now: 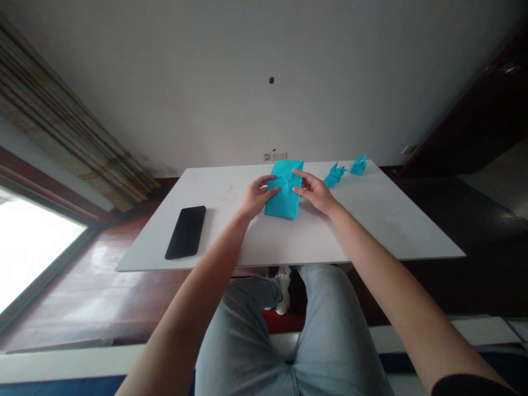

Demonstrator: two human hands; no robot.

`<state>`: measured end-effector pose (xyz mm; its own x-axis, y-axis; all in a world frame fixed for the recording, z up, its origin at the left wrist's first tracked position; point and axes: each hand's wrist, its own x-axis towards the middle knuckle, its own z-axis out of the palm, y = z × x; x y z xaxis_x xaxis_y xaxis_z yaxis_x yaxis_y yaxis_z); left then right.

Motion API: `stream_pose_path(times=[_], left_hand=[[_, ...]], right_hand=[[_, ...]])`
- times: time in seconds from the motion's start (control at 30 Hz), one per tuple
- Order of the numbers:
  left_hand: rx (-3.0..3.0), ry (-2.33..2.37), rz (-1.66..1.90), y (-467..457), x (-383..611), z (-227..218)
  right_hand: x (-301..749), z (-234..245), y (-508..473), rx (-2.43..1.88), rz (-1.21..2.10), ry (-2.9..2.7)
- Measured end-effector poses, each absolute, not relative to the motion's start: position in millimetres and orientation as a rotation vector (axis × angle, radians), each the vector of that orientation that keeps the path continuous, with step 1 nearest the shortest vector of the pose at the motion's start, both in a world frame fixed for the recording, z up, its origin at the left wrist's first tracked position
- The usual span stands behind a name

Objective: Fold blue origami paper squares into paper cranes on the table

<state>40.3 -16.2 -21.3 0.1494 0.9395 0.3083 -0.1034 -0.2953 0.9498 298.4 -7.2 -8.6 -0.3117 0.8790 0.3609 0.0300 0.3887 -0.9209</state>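
A creased sheet of blue paper [284, 203] is held up slightly tilted over the middle of the white table [231, 242]. My left hand [259, 195] pinches its left side, thumb and fingers on the face of the paper. On the opposite edge, my right hand [315, 191] grips it between thumb and fingers. Crease lines meet near the paper's centre. Just beyond my right hand sits a folded blue origami figure [334, 175] with pointed tips. A second blue origami figure [358, 165] stands farther right, near the table's back corner.
A black phone [185, 232] lies on the left part of the table. Behind the table is a grey wall with a socket panel [275, 157]. Patterned curtains [61, 115] hang at the left by a bright window. My legs are under the front edge.
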Motion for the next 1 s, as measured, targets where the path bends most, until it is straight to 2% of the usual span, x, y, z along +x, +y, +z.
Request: stream_pose_path(times=[0.27,0.5,0.67,0.8,1.0], left_hand=[[1.439,0.883,1.424,-9.1,40.0,-24.3],[1.833,1.167,1.558,-15.7,37.2,-16.1],[1.761,1.152,1.674,-19.1,41.5,-11.8],[1.614,1.061,1.62,-20.3,45.7,-11.6],[1.581,1.007,1.43,-17.1,46.8,-17.9]], right_hand=[[301.0,-5.1,-3.8,-0.925,0.98,-1.615],[302.5,-1.6,-1.2,-0.994,0.753,-1.575],[295.8,0.9,-8.6,-0.909,0.911,-1.636],[289.5,0.7,-10.8,-0.888,1.051,-1.629],[293.9,4.4,-10.4,-0.894,1.065,-1.489]])
